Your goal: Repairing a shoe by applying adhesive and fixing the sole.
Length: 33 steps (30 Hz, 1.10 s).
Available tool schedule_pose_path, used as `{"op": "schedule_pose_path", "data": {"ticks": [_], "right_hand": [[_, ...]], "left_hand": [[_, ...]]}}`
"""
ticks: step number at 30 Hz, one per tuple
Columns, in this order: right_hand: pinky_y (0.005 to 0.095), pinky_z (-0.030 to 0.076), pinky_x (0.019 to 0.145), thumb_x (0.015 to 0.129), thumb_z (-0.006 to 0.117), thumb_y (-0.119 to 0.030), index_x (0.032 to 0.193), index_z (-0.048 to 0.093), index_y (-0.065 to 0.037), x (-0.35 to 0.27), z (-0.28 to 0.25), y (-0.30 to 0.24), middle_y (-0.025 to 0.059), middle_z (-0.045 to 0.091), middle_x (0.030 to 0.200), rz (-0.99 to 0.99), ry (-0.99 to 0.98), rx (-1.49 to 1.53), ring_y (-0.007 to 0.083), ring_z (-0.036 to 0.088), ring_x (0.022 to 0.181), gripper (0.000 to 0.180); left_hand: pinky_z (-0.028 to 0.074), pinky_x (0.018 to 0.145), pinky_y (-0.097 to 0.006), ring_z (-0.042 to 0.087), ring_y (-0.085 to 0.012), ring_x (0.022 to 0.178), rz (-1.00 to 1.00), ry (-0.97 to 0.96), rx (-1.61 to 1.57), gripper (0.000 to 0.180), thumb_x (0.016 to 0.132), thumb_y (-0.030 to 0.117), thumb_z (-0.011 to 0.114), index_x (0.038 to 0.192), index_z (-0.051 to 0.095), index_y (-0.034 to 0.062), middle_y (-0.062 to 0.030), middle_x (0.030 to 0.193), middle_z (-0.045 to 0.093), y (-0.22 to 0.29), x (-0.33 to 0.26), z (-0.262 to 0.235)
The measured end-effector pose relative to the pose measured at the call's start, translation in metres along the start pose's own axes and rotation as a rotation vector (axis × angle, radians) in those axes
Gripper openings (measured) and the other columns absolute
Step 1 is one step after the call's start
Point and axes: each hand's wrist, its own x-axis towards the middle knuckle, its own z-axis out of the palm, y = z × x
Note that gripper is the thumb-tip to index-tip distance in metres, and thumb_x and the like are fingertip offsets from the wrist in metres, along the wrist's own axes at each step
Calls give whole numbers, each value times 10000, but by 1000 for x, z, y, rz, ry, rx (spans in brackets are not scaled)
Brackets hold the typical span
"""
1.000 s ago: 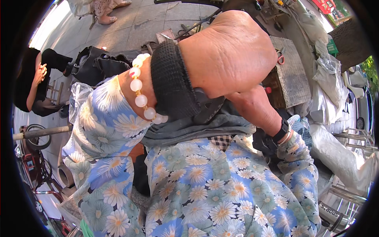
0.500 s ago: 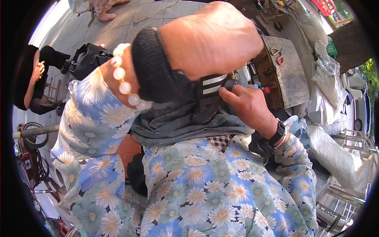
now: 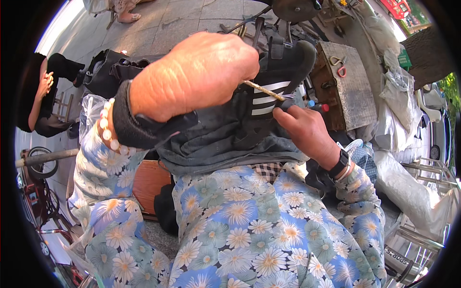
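Observation:
On the dark cloth (image 3: 211, 153) over my lap lies a black shoe (image 3: 297, 62) with white stripes across its side and a strap at its far end. My left hand (image 3: 197, 72), closed, grips a thin yellowish-brown stick (image 3: 261, 89). The stick slants down to the right, its far end meeting a small dark flap (image 3: 286, 104) at the shoe's edge. Thumb and fingers of my right hand (image 3: 307, 129) pinch that flap. I cannot make out the stick's tip clearly. My left hand and forearm hide part of the cloth.
At right stands a wooden box (image 3: 350, 86) with scissors (image 3: 340, 66) on its lid; a red-capped bottle (image 3: 325, 108) is beside it. Beyond the shoe is a dark metal wheel (image 3: 295, 8). Black bags (image 3: 103, 72) and a seated person (image 3: 41, 96) are at left.
My left hand has swung down and to the left, off the shoe. The shoe, its stripes and the stick have come into sight. My right hand stays nearly still at the flap.

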Motion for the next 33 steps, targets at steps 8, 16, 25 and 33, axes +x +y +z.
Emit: {"op": "schedule_pose_path", "data": {"ticks": [8,16,25,33], "right_hand": [[381,469,535,703,593,-5,1091,533,-128,-1,7,1,87,501,745,7,70,67,289,592,638,411],[361,467,527,682,598,-23,1097,556,-130,4,11,6,65,495,723,-72,95,16,252,578,602,431],[359,453,520,679,622,-14,1088,570,-100,7,16,11,66,488,703,-122,166,71,259,560,587,421],[363,447,514,676,640,19,1030,605,-68,9,13,13,81,527,710,-126,166,115,273,572,608,366]], "left_hand": [[494,557,-407,623,-322,640,-185,-114,63,95,715,45,588,808,570,37,-131,675,596,62,-39,12],[506,496,-343,649,-282,583,-447,-92,46,79,757,48,580,811,538,8,-118,623,604,86,-67,53],[504,493,-339,634,-284,558,-524,-3,37,234,743,38,589,972,576,-9,-127,668,598,91,-80,58],[503,488,-321,640,-255,569,-528,-70,113,291,742,38,595,1028,580,-14,-116,677,603,103,-76,56]]}}
